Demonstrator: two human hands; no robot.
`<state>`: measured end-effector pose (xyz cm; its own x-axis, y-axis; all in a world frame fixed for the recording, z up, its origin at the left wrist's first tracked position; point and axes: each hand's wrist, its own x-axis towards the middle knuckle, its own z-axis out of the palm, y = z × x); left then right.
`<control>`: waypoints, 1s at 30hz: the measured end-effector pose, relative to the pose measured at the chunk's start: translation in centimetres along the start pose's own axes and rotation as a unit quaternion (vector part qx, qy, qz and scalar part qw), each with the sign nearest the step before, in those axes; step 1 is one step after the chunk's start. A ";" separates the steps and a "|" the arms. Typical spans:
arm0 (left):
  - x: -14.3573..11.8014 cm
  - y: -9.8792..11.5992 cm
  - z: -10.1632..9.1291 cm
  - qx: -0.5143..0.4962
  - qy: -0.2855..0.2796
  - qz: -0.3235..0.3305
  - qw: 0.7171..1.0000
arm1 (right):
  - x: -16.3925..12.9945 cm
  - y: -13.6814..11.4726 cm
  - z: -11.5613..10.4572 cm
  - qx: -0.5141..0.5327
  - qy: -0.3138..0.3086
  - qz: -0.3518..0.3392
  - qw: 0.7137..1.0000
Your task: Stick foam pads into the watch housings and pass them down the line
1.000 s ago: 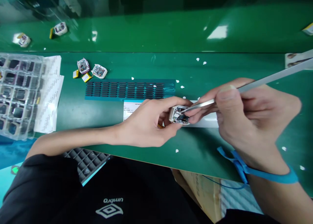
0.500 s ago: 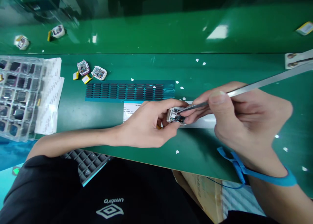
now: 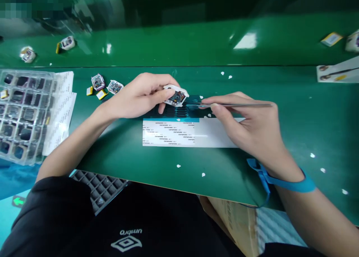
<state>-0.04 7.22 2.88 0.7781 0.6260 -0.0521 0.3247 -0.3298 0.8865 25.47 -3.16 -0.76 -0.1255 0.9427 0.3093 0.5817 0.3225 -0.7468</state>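
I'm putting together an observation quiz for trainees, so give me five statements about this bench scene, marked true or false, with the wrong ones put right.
1. The left hand holds an open white casing with circuitry showing. True.
2. The right hand holds metal tweezers. True.
3. The blue band is around the left wrist. False: it is around the right wrist.
4. The clear compartment tray is at the person's right. False: it is at the person's left.
5. Lettering is printed on part of the white strip lying on the green worktop. True.
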 end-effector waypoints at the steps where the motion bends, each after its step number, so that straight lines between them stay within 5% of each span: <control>1: 0.1 -0.3 -0.3 0.025 -0.011 0.010 1.000 | 0.1 0.2 0.1 0.000 -0.003 -0.011 1.000; 7: 0.2 -1.4 -0.3 0.179 -0.066 0.073 0.979 | 0.3 1.0 0.9 -0.012 -0.015 -0.015 1.000; 13: 0.2 -1.7 -0.2 0.212 -0.086 0.092 0.969 | 0.6 1.4 1.2 -0.021 -0.014 -0.020 0.999; 25: -0.1 -2.1 1.1 0.374 -0.074 0.150 0.912 | 0.6 1.3 3.1 -0.129 0.017 -0.068 0.989; 30: 0.0 -2.2 1.6 0.403 -0.053 0.175 0.897 | 1.1 0.8 1.6 -0.122 0.073 -0.059 0.988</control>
<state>0.11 6.85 0.17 0.9408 0.3287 0.0833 0.3015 -0.9232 0.2383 24.48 -1.72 -2.00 -0.0968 0.8717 0.4804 0.7492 0.3815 -0.5414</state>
